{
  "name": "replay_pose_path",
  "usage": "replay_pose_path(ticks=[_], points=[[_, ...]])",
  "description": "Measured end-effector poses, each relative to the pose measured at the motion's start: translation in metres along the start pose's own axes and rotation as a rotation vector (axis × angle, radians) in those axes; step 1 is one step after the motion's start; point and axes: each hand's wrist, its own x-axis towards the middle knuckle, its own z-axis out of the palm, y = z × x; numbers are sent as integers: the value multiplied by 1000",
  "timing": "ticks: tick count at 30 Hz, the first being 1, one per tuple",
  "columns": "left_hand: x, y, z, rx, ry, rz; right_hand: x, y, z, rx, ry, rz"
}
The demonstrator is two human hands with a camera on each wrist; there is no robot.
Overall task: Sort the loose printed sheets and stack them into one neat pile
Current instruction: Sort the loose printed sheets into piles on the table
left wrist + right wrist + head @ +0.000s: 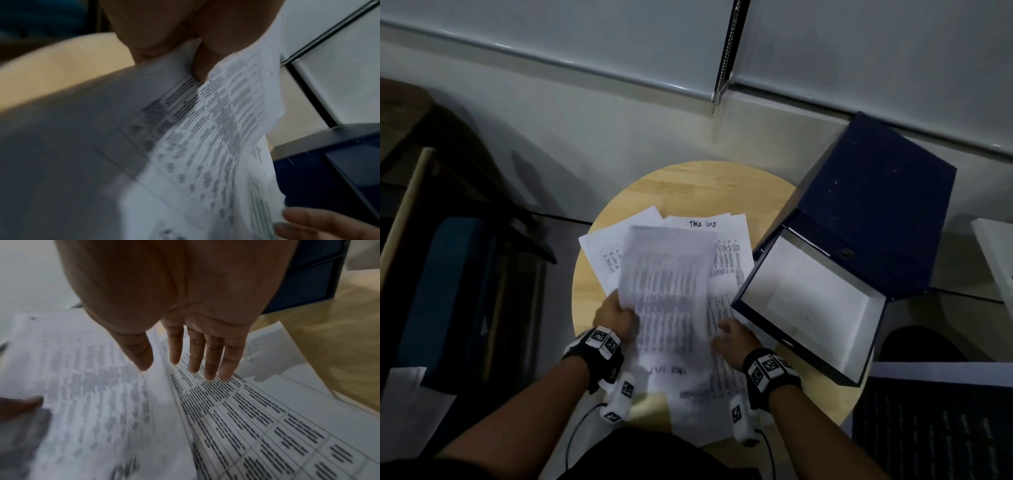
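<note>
Left hand (619, 317) pinches a blurred printed sheet (667, 291) at frame centre, right hand (734, 337) spread flat over loose sheets (726, 260) on the round desk (688, 188).

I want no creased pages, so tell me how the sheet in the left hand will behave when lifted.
Probably floppy: the sheet already bends where the left hand pinches one edge. Likely light, since one pinch holds it. It may slide on the papers beneath; the open right hand could support it.

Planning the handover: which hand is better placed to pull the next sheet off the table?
Right. The right hand hovers open over the flat printed sheets, while the left hand already pinches the lifted sheet.
</note>
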Motion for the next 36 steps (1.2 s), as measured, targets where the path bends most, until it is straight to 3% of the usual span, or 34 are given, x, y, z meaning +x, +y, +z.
replay_pose_path(ticks=[3, 8, 14, 20, 22, 27, 36], points=[[8, 2, -40, -46, 185, 86, 5, -5, -4, -54, 15, -20], [23, -22, -107, -173, 289, 6, 21, -9, -3, -115, 40, 17], [16, -47, -127, -417, 222, -35, 33, -3, 11, -155, 111, 344], [0, -51, -107, -462, 69, -18, 37, 6, 21, -82, 162, 423], [2, -53, -101, -410, 54, -34, 37, 7, 23, -52, 205, 392], [7, -79, -108, -418, 100, -106, 44, -6, 27, 65, 314, 122], [-17, -77, -129, -443, 114, -157, 86, -51, 25, -260, 399, -160]])
